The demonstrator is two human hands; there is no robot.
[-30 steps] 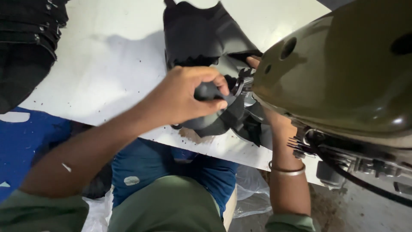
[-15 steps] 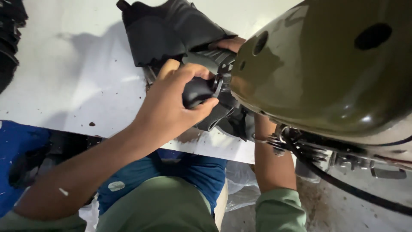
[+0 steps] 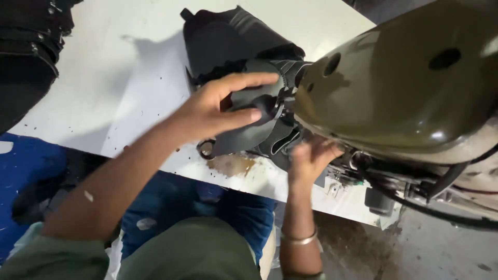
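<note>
head view: our left hand (image 3: 220,111) lies spread over the black leather piece (image 3: 249,119) on the white table (image 3: 104,78), beside the olive machine head (image 3: 399,88). our right hand (image 3: 311,158) presses with open fingers under the machine.

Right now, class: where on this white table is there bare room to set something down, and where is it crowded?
Bare: the white table between the black pile at left and the black leather piece. Crowded: under the green machine, where left hand and right hand work.
</note>
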